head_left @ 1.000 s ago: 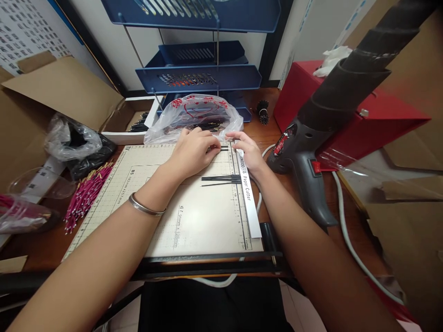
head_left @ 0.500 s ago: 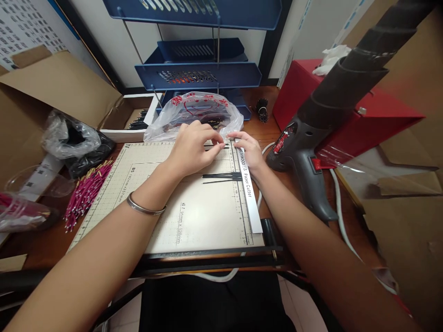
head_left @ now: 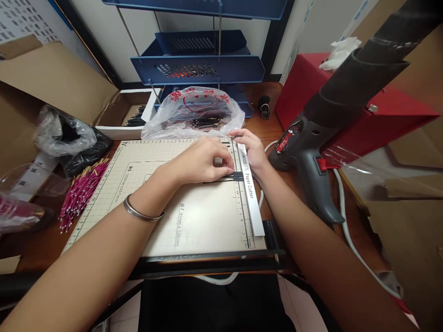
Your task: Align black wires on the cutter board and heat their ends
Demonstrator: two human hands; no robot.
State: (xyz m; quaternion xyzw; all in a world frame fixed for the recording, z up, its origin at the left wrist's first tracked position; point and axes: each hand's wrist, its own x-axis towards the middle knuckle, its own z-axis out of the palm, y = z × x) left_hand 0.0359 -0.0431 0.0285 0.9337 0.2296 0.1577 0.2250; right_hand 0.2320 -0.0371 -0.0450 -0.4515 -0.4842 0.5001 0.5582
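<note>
A cream paper cutter (head_left: 207,216) with printed grid lines lies in front of me, a white labelled strip (head_left: 254,203) along its right side. Several thin black wires (head_left: 237,176) lie crosswise on the board, reaching the strip. My left hand (head_left: 207,160) is over them, thumb and index finger pinched at the wires; its palm hides part of them. At the far end of the strip rests my right hand (head_left: 252,150), fingers loosely bent and apart, with nothing visible in them. A short dark piece (head_left: 225,143) lies between the hands near the board's far edge.
Behind the board is a clear plastic bag (head_left: 194,110) with black wires, below a blue rack (head_left: 200,69). A heat gun (head_left: 311,133) and red box (head_left: 380,106) stand right. Magenta wires (head_left: 83,193) lie left, near a white box (head_left: 119,131). A black bundle (head_left: 264,108) stands behind.
My left hand has moved nearer to me, from the board's far edge down to the black wires, now covering part of them. My right hand stays at the strip's far end.
</note>
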